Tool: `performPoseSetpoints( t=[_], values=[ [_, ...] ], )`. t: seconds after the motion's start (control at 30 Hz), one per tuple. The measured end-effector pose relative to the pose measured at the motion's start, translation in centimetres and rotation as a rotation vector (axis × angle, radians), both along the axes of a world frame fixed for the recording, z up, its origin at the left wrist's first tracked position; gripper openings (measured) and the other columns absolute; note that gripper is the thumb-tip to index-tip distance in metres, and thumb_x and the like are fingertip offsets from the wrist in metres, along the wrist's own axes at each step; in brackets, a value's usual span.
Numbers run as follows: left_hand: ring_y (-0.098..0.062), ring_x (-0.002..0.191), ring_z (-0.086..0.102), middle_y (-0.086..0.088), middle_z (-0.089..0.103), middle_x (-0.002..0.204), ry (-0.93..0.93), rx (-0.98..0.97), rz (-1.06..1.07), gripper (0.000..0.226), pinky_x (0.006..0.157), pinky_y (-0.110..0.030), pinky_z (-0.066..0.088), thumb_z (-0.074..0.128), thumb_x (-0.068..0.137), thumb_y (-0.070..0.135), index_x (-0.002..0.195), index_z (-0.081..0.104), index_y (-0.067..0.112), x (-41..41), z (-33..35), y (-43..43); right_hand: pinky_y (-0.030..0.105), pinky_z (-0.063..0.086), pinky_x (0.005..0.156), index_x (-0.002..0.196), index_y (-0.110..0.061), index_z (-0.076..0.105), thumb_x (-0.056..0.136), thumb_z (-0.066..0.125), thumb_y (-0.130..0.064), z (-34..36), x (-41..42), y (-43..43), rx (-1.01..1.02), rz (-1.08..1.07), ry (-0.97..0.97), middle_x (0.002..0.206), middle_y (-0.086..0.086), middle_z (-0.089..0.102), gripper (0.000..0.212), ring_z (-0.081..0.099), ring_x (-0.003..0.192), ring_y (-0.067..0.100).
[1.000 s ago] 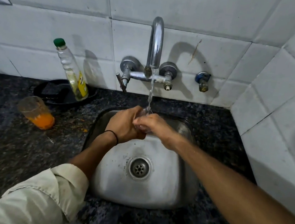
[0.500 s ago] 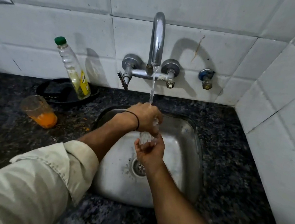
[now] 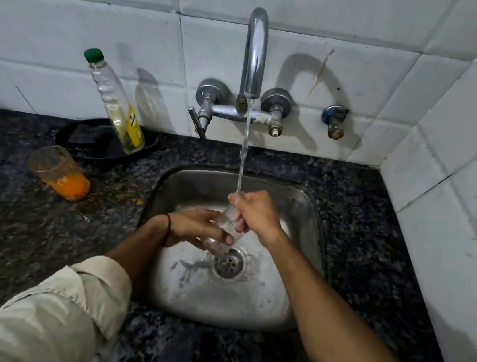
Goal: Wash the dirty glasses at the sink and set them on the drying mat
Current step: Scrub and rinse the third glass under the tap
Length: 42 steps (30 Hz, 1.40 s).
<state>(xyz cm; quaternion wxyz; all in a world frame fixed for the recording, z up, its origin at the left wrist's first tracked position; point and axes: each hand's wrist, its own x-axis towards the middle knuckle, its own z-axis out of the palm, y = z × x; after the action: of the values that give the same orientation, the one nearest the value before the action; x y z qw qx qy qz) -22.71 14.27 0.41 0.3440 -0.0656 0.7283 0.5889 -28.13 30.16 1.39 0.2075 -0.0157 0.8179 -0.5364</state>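
A clear glass [image 3: 222, 233] is held tilted over the steel sink [image 3: 303, 207], under the running tap [image 3: 255, 53]. My left hand [image 3: 198, 227] grips its lower end near the drain [image 3: 228, 262]. My right hand [image 3: 257, 213] wraps the upper end, its fingers curled into or around the glass's mouth, and the water stream lands on it. A second glass [image 3: 58, 172] with orange residue stands on the dark counter at the left of the sink. No drying mat is in view.
A green-capped bottle of yellowish liquid [image 3: 114, 102] leans in a black pan [image 3: 100, 143] at the back left. White tiled walls close off the back and right side. A small valve [image 3: 334, 122] sticks out right of the tap.
My hands swapped ends of the glass: the left dropped to the lower end by the drain and the right rose to the upper end under the stream.
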Motion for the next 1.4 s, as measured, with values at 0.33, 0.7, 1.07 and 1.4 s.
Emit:
performPoseSetpoints(
  t=[0.33, 0.7, 1.07, 1.4],
  values=[
    [-0.001, 0.071, 0.064, 0.002, 0.067, 0.078, 0.562, -0.059, 0.543, 0.009, 0.057, -0.01, 0.048, 0.065, 0.09, 0.002, 0.098, 0.062, 0.001, -0.1, 0.9, 6.2, 0.03, 0.04, 0.065, 0.068, -0.018, 0.057, 0.102, 0.042, -0.047, 4.8, 2.1, -1.7, 0.566, 0.173, 0.553, 0.066, 0.0, 0.058, 0.047, 0.053, 0.062, 0.018],
    [-0.019, 0.093, 0.065, 0.001, 0.068, 0.09, 0.623, -0.022, 0.351, 0.022, 0.079, -0.027, 0.054, 0.074, 0.08, 0.008, 0.099, 0.065, 0.013, -1.4, 4.7, 4.4, 0.03, 0.039, 0.056, 0.05, -0.021, 0.05, 0.095, 0.057, -0.037, 9.2, 0.2, -0.5, 0.378, 0.356, 0.671, 0.048, -0.004, 0.049, 0.048, 0.048, 0.047, 0.013],
    [-0.024, 0.096, 0.068, -0.011, 0.071, 0.096, 0.511, 0.511, 0.18, 0.031, 0.083, -0.031, 0.055, 0.064, 0.08, -0.013, 0.103, 0.068, 0.006, -0.7, 4.7, 3.3, 0.03, 0.042, 0.053, 0.052, -0.02, 0.059, 0.094, 0.059, -0.042, 10.0, -0.3, 0.7, 0.273, 0.571, 0.605, 0.048, -0.003, 0.056, 0.048, 0.051, 0.045, 0.01],
    [-0.012, 0.087, 0.069, 0.001, 0.072, 0.088, 0.653, 0.008, 0.401, 0.024, 0.073, -0.02, 0.054, 0.075, 0.081, 0.004, 0.092, 0.065, 0.022, -1.5, 5.3, 5.0, 0.033, 0.041, 0.06, 0.055, -0.021, 0.058, 0.097, 0.053, -0.042, 10.2, 0.4, -0.4, 0.434, 0.346, 0.702, 0.055, 0.0, 0.051, 0.047, 0.049, 0.053, 0.018]
  ],
)
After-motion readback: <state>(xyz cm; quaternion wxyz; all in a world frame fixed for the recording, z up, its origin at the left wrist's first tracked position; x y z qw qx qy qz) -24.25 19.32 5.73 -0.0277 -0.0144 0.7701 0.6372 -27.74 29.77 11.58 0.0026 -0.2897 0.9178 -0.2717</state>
